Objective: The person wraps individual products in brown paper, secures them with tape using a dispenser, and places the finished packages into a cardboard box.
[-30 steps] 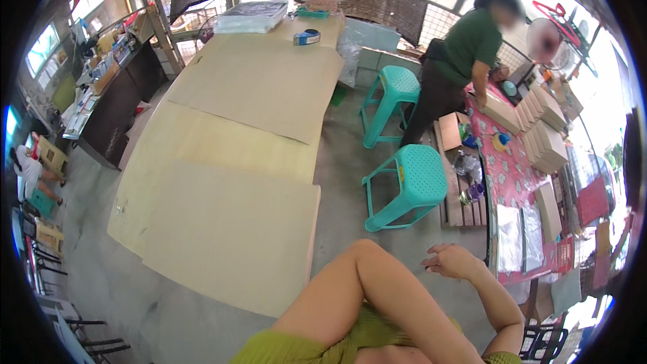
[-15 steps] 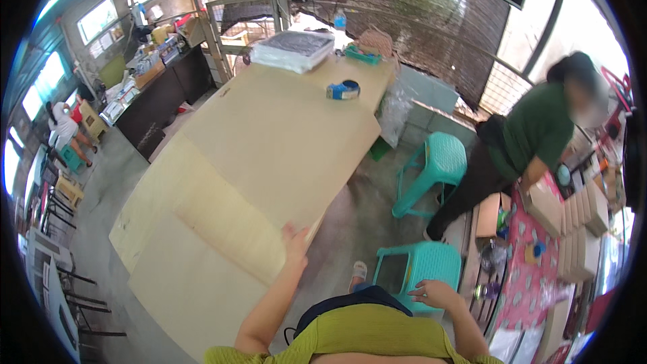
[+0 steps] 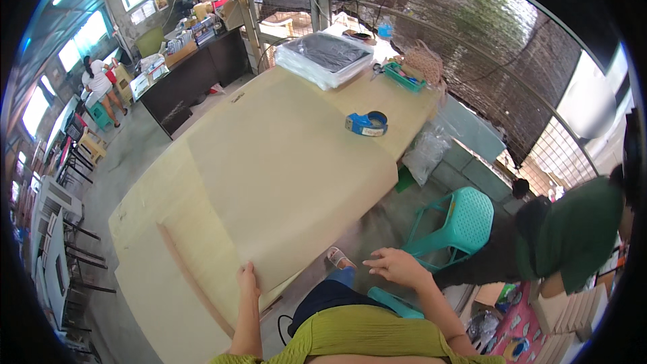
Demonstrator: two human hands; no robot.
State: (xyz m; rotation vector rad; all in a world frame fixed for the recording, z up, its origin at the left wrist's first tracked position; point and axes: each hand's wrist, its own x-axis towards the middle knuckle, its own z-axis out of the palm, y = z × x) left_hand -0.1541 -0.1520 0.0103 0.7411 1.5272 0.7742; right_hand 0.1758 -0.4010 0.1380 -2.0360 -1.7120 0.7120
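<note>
My left hand grasps the near corner of a large tan sheet, which lies across the pale worktop, a blue tape dispenser near its far edge. My right hand holds nothing, its fingers loosely extended near a teal stool.

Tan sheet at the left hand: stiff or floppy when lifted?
The tan sheet is probably flexible: its near edge bows by the left hand. Likely light for its size, since it looks thin. Its broad span across the table suggests sagging if lifted by one corner.
</note>
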